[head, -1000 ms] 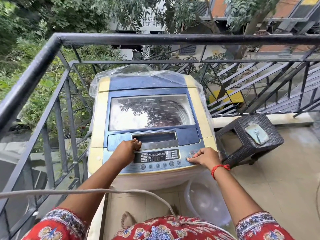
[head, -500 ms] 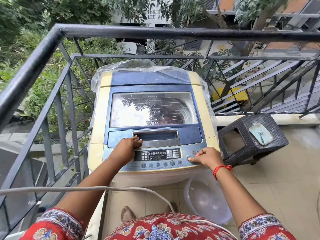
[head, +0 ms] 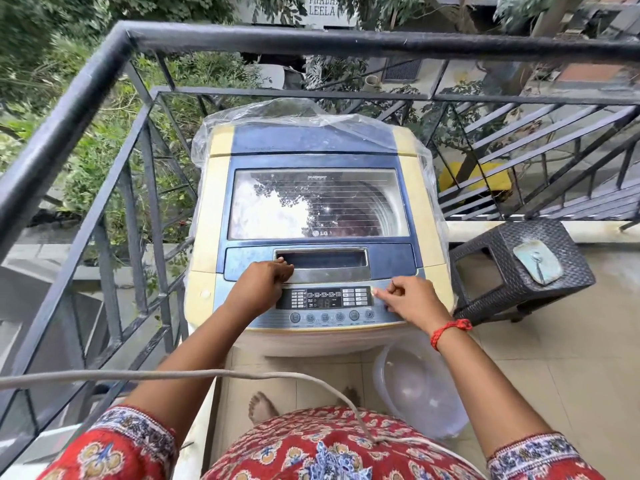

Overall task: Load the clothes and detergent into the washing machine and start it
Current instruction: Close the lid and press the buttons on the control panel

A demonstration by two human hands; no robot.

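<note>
Blue-and-cream top-load washing machine (head: 313,143), lid closed | our left hand (head: 258,287) curls on lid handle (head: 322,266) | right hand (head: 412,299), fingers loosely curled, forefinger at control panel (head: 332,299)

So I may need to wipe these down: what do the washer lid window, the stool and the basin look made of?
Lid window: glossy glass or clear plastic; it mirrors sky and leaves.
Stool: dark woven-pattern surface, probably moulded plastic.
Basin: translucent plastic; floor tiles show through.
</note>
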